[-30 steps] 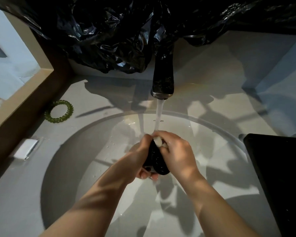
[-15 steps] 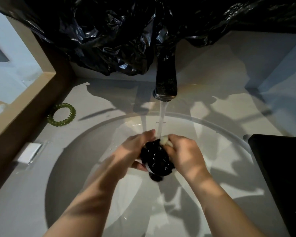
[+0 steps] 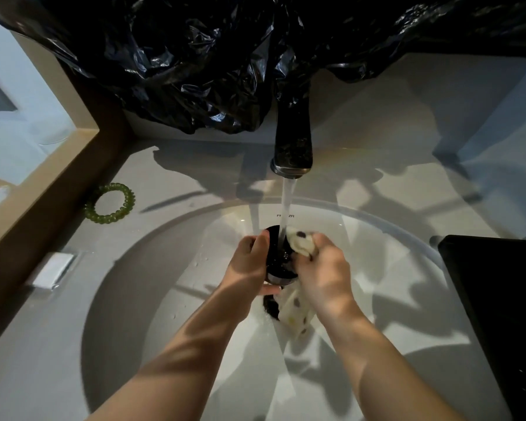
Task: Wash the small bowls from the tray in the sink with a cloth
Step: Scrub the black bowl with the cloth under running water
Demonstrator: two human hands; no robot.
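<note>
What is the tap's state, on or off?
On. Water runs from the tap onto the bowl that the left hand holds; the right hand grips the cloth.

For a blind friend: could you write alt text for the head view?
Over a white sink, the left hand holds a small black bowl under running water from a dark tap, while the right hand grips a spotted cloth against it. A green beaded ring lies nearby.
</note>
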